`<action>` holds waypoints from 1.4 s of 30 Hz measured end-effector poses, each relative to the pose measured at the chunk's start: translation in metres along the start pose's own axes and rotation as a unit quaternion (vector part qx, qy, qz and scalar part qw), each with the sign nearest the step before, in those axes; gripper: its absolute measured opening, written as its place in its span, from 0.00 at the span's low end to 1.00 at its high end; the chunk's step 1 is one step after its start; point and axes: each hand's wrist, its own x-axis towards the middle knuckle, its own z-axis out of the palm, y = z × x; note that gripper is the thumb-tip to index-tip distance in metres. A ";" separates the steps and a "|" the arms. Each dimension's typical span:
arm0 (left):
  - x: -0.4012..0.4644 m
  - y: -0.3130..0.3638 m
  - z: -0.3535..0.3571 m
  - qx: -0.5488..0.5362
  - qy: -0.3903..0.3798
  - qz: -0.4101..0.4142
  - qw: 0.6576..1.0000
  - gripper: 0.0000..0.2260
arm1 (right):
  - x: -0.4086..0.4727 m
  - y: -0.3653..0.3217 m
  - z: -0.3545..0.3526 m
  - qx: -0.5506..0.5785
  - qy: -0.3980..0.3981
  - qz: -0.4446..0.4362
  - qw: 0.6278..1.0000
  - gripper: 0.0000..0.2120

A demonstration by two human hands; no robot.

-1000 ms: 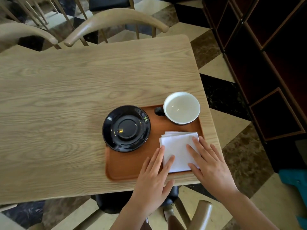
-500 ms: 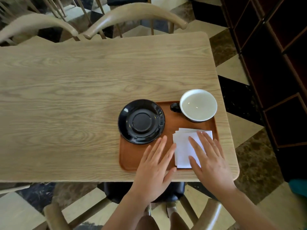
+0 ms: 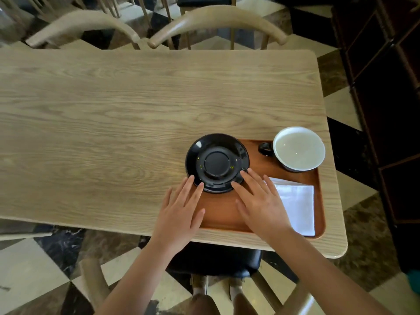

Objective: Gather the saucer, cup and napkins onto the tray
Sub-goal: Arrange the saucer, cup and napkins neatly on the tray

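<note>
A black saucer (image 3: 217, 162) lies on the left end of the brown tray (image 3: 256, 155), overhanging its left rim. The white-lined cup (image 3: 298, 148) with a dark handle stands in the tray's far right corner. White folded napkins (image 3: 297, 205) lie flat on the tray's near right part. My left hand (image 3: 179, 214) is spread flat, fingertips touching the saucer's near left edge. My right hand (image 3: 259, 201) is spread flat on the tray, fingertips at the saucer's near right edge, covering the napkins' left side. Neither hand holds anything.
The tray sits at the near right corner of a light wooden table (image 3: 113, 123). Two wooden chairs (image 3: 216, 21) stand at the far side. A black-cushioned chair (image 3: 216, 260) is below me. Dark shelving (image 3: 386, 87) stands to the right.
Both hands have slid left off the napkins to the saucer's near edge. The camera view has shifted, so the tray appears further right.
</note>
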 end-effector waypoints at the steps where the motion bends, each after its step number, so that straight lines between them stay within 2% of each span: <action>1: 0.000 0.001 0.000 -0.003 0.001 0.003 1.000 0.26 | 0.000 0.000 0.000 0.003 0.002 -0.001 1.000 0.19; 17: -0.031 0.006 0.004 -0.027 -0.009 0.013 1.000 0.25 | -0.028 0.001 -0.001 -0.012 -0.011 -0.036 0.999 0.20; 30: -0.031 0.008 0.001 -0.003 -0.012 0.011 1.000 0.25 | -0.030 0.001 0.002 -0.019 -0.010 -0.045 0.999 0.20; 33: -0.025 0.016 -0.007 0.003 0.020 0.001 1.000 0.23 | -0.029 0.002 -0.007 -0.011 0.007 -0.049 0.999 0.20; 35: -0.014 0.027 -0.015 -0.034 0.060 0.010 0.998 0.22 | -0.027 0.009 -0.020 0.026 0.060 -0.046 0.997 0.18; 39: 0.026 0.060 -0.034 -0.088 0.143 0.087 0.982 0.21 | -0.019 0.052 -0.059 0.059 0.165 0.018 0.984 0.18; 42: 0.065 0.094 -0.046 -0.086 0.163 0.159 0.970 0.21 | -0.016 0.096 -0.077 0.049 0.157 0.083 0.983 0.23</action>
